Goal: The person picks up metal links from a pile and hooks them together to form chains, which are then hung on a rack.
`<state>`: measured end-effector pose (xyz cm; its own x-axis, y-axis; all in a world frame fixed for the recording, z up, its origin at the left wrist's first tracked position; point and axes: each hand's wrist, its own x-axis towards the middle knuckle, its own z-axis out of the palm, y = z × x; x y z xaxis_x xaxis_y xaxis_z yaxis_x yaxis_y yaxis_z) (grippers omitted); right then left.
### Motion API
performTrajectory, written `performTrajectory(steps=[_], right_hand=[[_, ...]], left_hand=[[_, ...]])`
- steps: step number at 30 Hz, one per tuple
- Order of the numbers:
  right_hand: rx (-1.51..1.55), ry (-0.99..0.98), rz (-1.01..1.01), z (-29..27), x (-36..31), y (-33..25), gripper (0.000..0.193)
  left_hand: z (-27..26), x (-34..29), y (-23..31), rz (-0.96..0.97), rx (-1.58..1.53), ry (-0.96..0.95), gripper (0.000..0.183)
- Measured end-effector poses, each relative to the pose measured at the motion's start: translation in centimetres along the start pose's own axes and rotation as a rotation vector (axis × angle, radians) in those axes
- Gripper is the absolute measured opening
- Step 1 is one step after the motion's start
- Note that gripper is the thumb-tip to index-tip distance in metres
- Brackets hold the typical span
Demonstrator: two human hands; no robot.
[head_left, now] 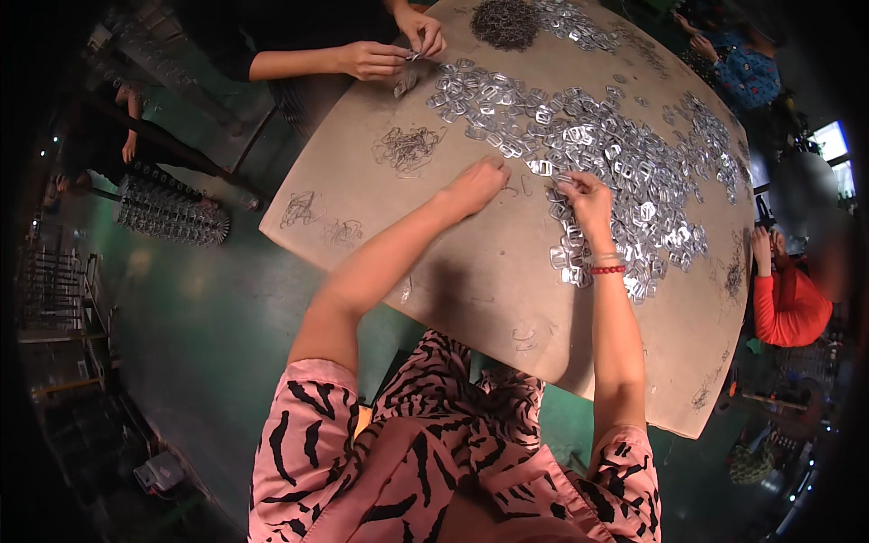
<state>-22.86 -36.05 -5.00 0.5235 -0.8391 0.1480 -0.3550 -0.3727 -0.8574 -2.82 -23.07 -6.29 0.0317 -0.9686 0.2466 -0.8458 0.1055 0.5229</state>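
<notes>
Silvery rectangular metal buckles [625, 163] lie heaped across the middle of the brown table [398, 226]. My right hand [590, 204], with a red bead bracelet on its wrist, pinches a buckle [563, 178] between thumb and fingers at the heap's near left edge. To its left, my left hand [480, 185] rests low over the table, fingers curled together; what they hold, if anything, is hidden. Just beside its fingertips lie a few thin wire hooks [526, 185]. One bright buckle [541, 167] sits between my two hands.
Small tangles of wire hooks [407, 149] lie on the left part of the table, with a dark pile [504, 23] at the far side. A co-worker's hands [380, 60] handle a small metal piece at the far left. Another person in red [787, 303] is at the right edge.
</notes>
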Motion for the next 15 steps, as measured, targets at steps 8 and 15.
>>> performTrajectory(steps=[8, 15], right_hand=[[-0.627, 0.103, -0.321, -2.0, -4.7, -3.4, 0.048], [-0.845, -0.175, -0.532, 1.6, -9.3, -0.6, 0.041]], left_hand=[[-2.2, -3.3, 0.9, 0.159, 0.085, -0.056, 0.034], [2.9, -3.4, 2.2, 0.235, 0.424, 0.035, 0.041]])
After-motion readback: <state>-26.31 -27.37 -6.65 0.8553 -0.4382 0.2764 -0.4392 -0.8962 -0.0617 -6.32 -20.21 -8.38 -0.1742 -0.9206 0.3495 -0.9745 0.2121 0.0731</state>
